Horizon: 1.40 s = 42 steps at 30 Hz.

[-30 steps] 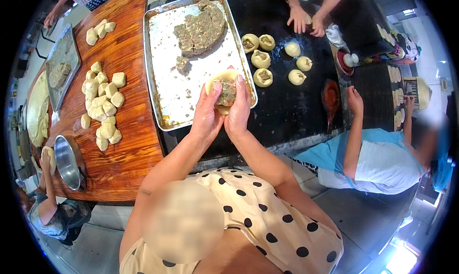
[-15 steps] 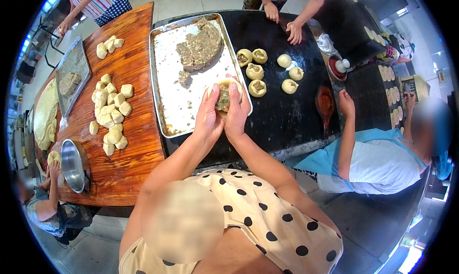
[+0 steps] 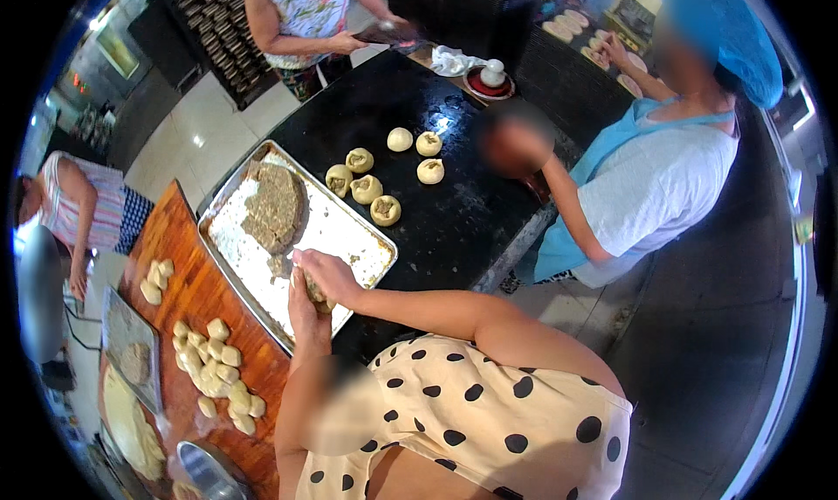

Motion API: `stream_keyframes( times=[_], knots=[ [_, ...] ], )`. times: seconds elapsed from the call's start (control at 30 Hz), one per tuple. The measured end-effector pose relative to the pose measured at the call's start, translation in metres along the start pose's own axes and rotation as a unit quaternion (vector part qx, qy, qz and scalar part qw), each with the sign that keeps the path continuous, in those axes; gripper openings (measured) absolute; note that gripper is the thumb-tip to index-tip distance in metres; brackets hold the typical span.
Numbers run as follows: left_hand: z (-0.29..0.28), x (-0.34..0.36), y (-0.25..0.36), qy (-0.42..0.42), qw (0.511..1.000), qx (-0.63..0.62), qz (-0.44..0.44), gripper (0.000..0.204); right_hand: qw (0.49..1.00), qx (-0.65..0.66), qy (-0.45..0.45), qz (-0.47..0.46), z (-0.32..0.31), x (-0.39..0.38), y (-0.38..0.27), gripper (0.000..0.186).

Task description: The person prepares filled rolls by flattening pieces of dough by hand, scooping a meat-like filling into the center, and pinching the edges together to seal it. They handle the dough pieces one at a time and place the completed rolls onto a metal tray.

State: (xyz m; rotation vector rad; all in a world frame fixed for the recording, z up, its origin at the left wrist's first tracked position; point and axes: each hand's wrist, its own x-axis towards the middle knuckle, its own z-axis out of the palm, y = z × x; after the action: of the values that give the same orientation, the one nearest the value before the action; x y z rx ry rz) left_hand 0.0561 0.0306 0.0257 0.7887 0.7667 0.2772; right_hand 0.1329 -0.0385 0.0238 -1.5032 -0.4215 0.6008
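Both of my hands are closed round a filled dough ball [image 3: 318,298] above the near edge of a metal tray [image 3: 385,256]. My left hand [image 3: 305,318] supports it from the left side. My right hand [image 3: 330,277] wraps over it from the right, fingers toward the tray. Greenish-brown filling shows between the palms; most of the dough is hidden. On the tray lies a large slab of the same ground filling [image 3: 276,205], with a small lump broken off beside it.
Several part-closed filled dough balls [image 3: 366,188] and a few closed ones [image 3: 429,170] sit on the black worktop [image 3: 454,212]. Cut dough pieces [image 3: 212,360] lie on the wooden board [image 3: 188,247]. Co-workers stand at right [image 3: 646,177] and far side [image 3: 301,20]. A steel bowl [image 3: 209,469] is lower left.
My view has swung to the right, so the scene appears turned. My hands have closed further over the dough ball. The far co-worker now holds a dark flat object.
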Motion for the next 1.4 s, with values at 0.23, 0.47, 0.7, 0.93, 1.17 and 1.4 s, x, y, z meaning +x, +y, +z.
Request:
stream_keyframes(
  times=[0.23, 0.47, 0.7, 0.93, 1.17, 1.4],
  knots=[
    [-0.014, 0.022, -0.019, -0.008, 0.998, 0.056, 0.025, 0.06, 0.992, -0.086, 0.084, -0.047, 0.015, 0.013, 0.045, 0.033],
    [0.004, -0.006, -0.004, -0.083, 0.994, -0.067, -0.013, 0.068, 0.965, 0.221, 0.116, 0.078, 0.009, 0.006, 0.019, 0.029],
    [0.0, 0.012, -0.023, 0.001, 0.997, -0.055, 0.059, 0.047, 0.974, -0.053, 0.191, -0.106, 0.02, -0.019, 0.002, 0.02],
    [0.026, -0.037, 0.011, 0.01, 0.992, -0.127, -0.019, 0.066, 0.991, 0.129, 0.006, 0.03, 0.001, -0.008, 0.027, 0.045],
    [0.006, -0.024, -0.013, 0.067, 0.987, 0.12, 0.078, 0.064, 0.966, -0.171, 0.047, -0.189, 0.008, -0.036, 0.004, 0.035],
    [-0.006, -0.003, 0.024, -0.183, 0.98, 0.062, -0.047, 0.078, 0.966, 0.252, 0.021, -0.06, 0.003, -0.016, -0.009, 0.039]
  ],
)
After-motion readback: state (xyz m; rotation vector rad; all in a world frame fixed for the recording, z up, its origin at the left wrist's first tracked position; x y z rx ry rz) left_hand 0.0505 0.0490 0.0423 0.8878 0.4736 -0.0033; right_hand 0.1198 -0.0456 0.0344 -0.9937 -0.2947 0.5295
